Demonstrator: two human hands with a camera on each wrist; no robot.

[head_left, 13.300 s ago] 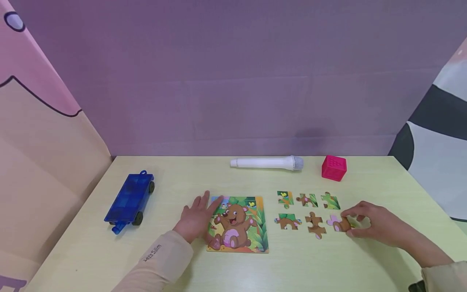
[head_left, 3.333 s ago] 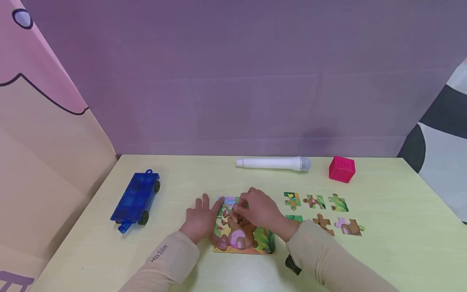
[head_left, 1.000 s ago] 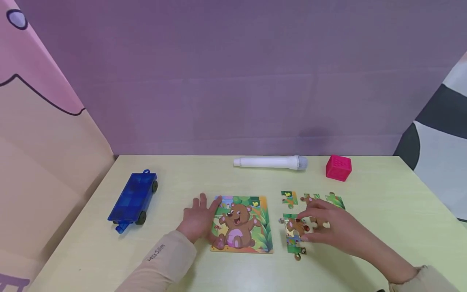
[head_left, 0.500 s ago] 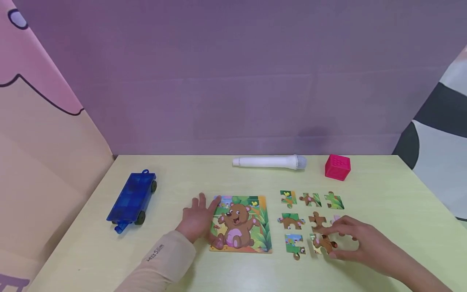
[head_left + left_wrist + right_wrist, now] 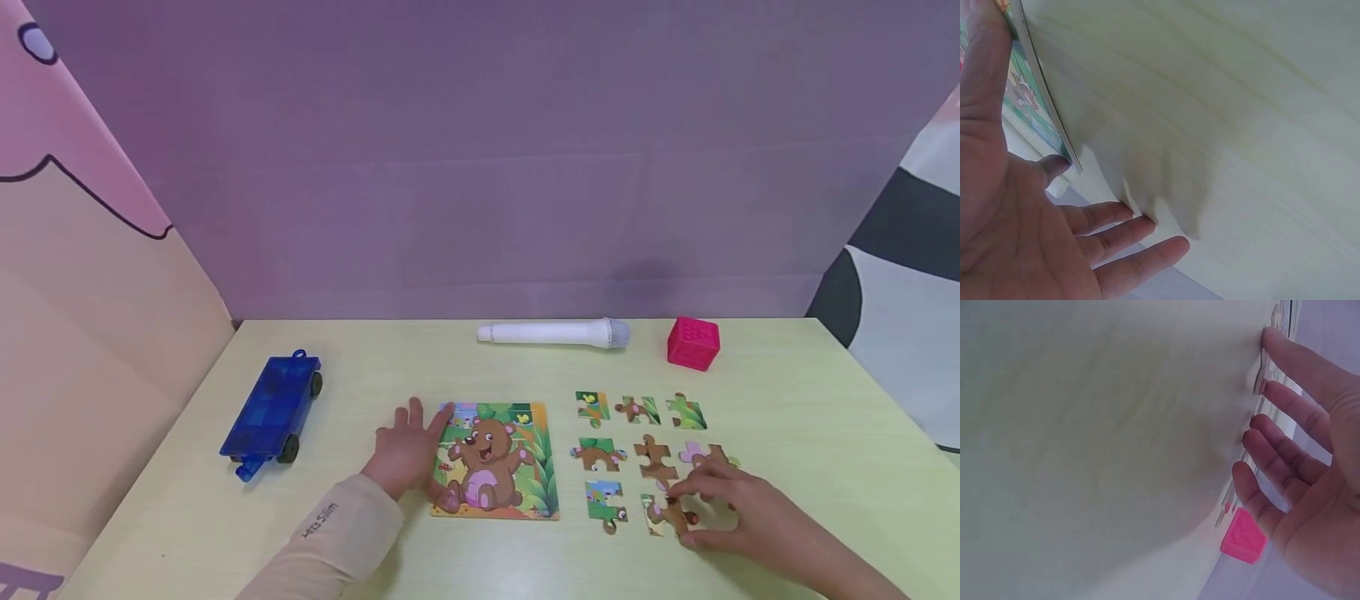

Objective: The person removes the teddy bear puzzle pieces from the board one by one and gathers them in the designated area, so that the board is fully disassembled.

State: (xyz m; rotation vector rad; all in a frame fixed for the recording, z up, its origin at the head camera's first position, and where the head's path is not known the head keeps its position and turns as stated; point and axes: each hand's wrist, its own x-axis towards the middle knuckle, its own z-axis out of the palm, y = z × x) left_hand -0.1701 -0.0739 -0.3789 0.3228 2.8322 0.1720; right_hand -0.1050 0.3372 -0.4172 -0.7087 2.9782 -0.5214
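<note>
My left hand (image 5: 407, 447) lies along the left edge of a square bear-picture puzzle board (image 5: 498, 467), fingers spread. In the left wrist view, the left hand's index fingertip (image 5: 1057, 164) touches the board's edge. To the right of the board, my right hand (image 5: 757, 517) pinches a bear-face puzzle piece (image 5: 670, 515) between thumb and fingers, low at the table. A corner puzzle piece (image 5: 605, 504) lies left of it. Above are two rows of loose pieces, including a brown piece (image 5: 656, 457) and a purple-and-brown piece (image 5: 697, 452), partly hidden by my right hand.
A white toy microphone (image 5: 553, 333) lies along the table's back edge. A red cube (image 5: 693, 343) stands at the back right. On the left is a blue toy wagon (image 5: 273, 408) with black wheels. A purple sheet (image 5: 480, 167) hangs behind the table (image 5: 375, 358).
My right hand was at the board earlier, then carried the bear-face puzzle piece right and lowered it beside the corner piece, starting a third row. My left hand has stayed at the board.
</note>
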